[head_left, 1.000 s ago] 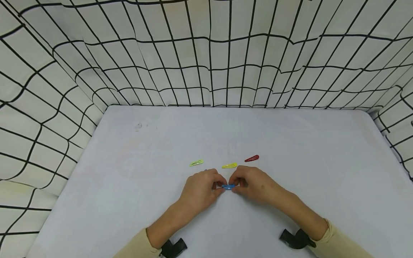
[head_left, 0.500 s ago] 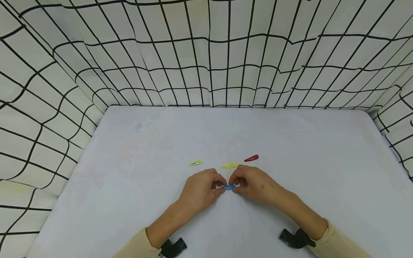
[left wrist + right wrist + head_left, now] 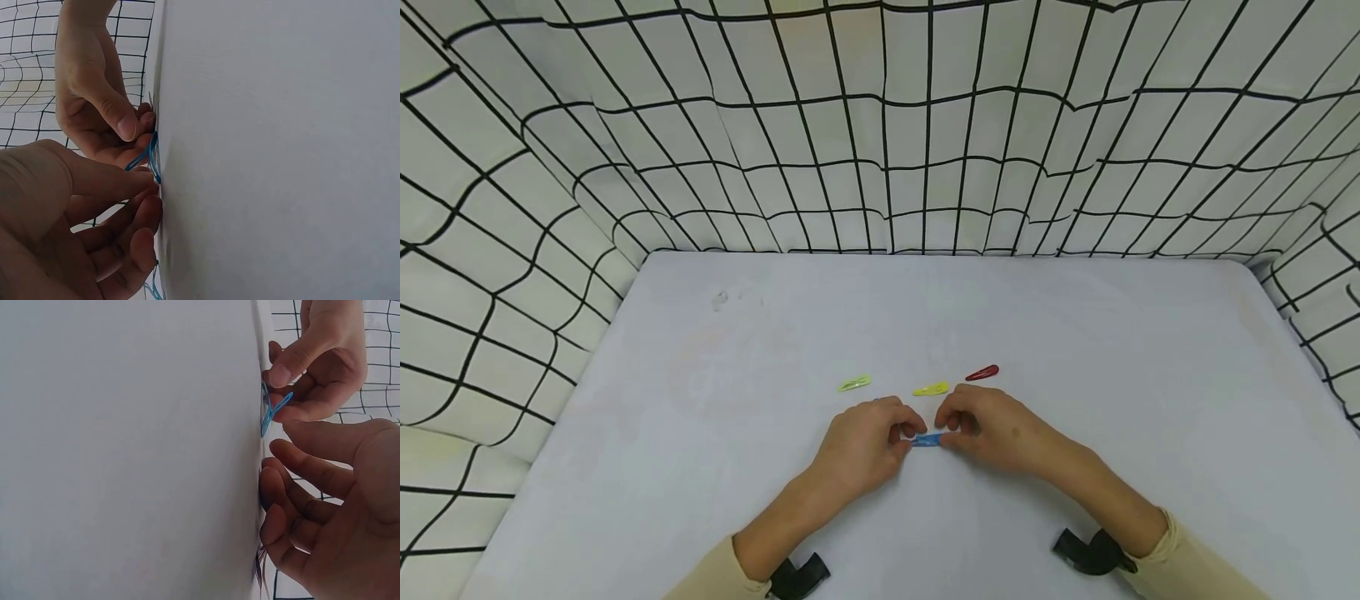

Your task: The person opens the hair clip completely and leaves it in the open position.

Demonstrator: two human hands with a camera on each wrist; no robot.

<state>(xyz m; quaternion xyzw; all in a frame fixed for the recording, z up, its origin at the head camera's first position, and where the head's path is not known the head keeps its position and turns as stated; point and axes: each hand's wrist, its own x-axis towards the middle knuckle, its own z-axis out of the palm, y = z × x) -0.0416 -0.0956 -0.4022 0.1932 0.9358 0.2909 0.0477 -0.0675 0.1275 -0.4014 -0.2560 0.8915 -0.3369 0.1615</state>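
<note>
Farther left than before sits the thumb of my left hand [image 3: 862, 442]; whether it pinches, I cannot tell. My right hand [image 3: 994, 425] has thumb and index apart, the blue clip [image 3: 927, 440] between both hands.

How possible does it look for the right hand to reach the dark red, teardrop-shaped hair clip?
Probably yes: the red clip lies beyond the right hand, with nothing visible between them; the slim yellow hair clip lies to the left.
</note>
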